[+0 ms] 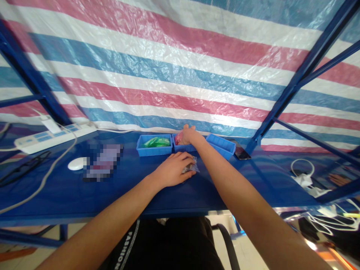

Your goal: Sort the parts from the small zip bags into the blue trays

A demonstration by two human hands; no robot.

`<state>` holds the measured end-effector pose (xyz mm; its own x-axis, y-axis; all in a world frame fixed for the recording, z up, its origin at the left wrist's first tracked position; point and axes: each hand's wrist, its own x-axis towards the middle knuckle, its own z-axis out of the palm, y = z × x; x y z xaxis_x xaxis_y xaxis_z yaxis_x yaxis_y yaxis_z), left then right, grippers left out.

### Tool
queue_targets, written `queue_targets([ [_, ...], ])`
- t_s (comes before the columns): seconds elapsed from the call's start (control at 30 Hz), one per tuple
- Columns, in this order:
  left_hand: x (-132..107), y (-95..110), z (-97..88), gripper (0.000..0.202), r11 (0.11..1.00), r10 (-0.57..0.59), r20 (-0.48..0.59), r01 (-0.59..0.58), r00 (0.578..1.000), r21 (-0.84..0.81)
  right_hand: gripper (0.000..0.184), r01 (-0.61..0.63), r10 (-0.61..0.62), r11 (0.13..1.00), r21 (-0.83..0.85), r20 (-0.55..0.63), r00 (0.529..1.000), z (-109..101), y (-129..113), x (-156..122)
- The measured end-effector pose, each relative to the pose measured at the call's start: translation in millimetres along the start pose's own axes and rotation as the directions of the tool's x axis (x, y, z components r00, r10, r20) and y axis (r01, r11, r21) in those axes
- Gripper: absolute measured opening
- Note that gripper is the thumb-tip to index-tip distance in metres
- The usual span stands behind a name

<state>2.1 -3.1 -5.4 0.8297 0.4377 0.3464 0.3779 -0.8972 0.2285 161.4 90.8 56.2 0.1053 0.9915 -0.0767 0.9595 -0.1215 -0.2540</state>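
step in hand: the right hand (189, 135) reaches into the middle tray (182, 149), at centre frame under the tarp, over the pink pieces (178, 138) there; the left hand (171, 170) rests just below it on the table.
right grip: its fingers dip behind the tray wall, so i cannot tell whether they have closed on a piece.
left grip: fingers curled onto a small clear bag (192, 167), holding it against the blue table (239, 183); the bag pokes out to the right of the fingertips.
next move, as i judge it: a piece would need pinching and lifting clear of the tray's front wall, then carrying down to the bag, whose mouth would want opening.
edges: the green-filled tray (153, 151) touches the middle one on the left, and the tilted right tray (222, 145) crowds it on the right, with a phone (242, 153) beyond.
open room: bare tabletop lies between trays and bag; the mouse (76, 163) sits well apart at left.
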Motion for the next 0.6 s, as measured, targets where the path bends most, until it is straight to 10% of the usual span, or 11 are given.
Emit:
queue_targets([
  [0.6, 0, 2, -3.1, 0.033, 1.000, -0.006, -0.110, 0.009, 0.994, 0.029, 0.095, 0.063, -0.054, 0.994, -0.090, 0.099, 0.994, -20, 3, -4],
])
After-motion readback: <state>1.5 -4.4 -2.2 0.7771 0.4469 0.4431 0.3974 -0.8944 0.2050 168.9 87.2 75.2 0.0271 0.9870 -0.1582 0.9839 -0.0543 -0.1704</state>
